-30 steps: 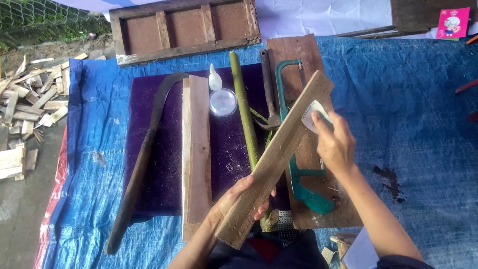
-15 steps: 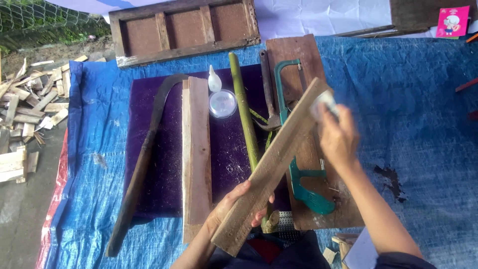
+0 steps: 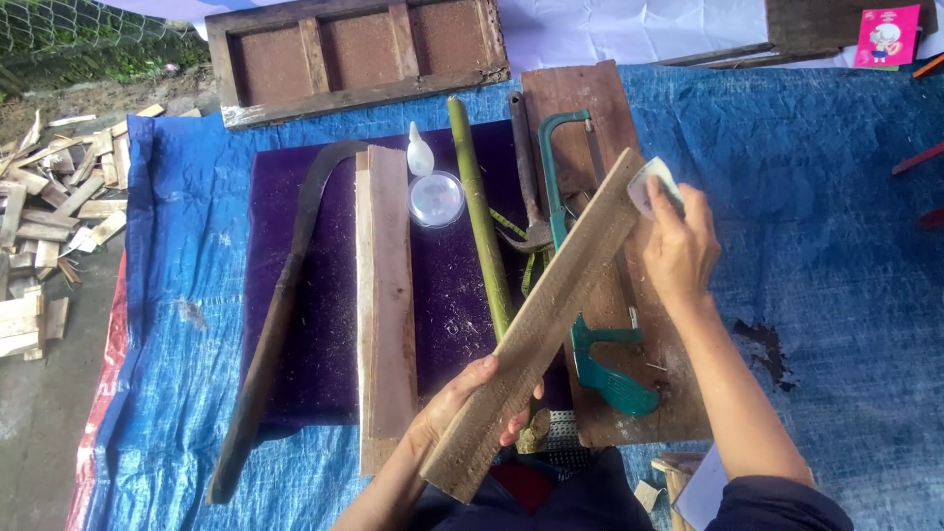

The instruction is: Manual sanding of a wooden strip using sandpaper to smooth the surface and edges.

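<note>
Here, from left to right: scrap wood pieces point(image 3: 39, 226) lie on the ground beside a blue tarpaulin point(image 3: 836, 197). On the tarpaulin rests a purple cloth point(image 3: 324, 295), bearing a long curved blade point(image 3: 280, 315), a flat wooden board point(image 3: 386, 295), a small glue bottle point(image 3: 420, 150), a round clear lid point(image 3: 437, 198) and a green bamboo stalk point(image 3: 482, 221). The left hand point(image 3: 462, 403) is clamped around the lower part of a rough wooden plank point(image 3: 541, 320), thumb on top, fingers wrapped beneath. The plank runs diagonally, raised above the cloth, from near the person's lap up towards the right. Under it lie a green-framed hacksaw point(image 3: 590, 354) and a brown board point(image 3: 580, 108). The right hand point(image 3: 678, 246) is closed on a small pale pad point(image 3: 649, 184), apparently sandpaper, pressed against the plank's upper end. The two hands are well apart, one at each end of the plank. A panelled wooden frame point(image 3: 354, 49) lies at the top.
</note>
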